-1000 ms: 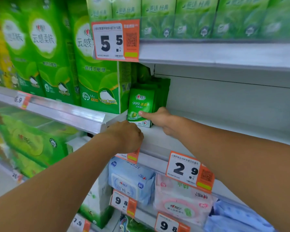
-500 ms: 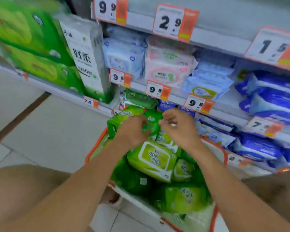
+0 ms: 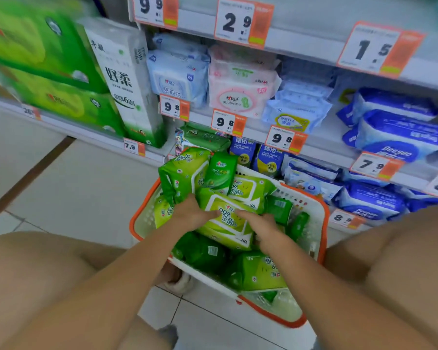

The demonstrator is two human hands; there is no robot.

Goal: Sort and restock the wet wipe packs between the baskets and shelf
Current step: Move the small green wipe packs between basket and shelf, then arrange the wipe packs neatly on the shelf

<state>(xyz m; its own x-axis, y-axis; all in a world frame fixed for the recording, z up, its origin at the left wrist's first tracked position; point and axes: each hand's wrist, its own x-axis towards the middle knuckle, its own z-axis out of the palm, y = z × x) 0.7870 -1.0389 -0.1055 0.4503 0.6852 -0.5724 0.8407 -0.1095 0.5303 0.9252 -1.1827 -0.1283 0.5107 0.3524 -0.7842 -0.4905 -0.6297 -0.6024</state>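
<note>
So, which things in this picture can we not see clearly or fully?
- Head view: fingertips of the left hand and right hand are hidden among the green wipe packs, so each grip is unclear.
- Basket bottom: covered by packs.
- Green tissue packs at upper left: blurred, cut by the edge.
- Small print on the price tags: too small to read.

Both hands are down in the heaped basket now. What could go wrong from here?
1. The small dark green pack and the large pack sit piled above the basket rim; digging could tip them out.
2. The left hand and right hand sit on one large pack, and may grab the wrong size.
</note>
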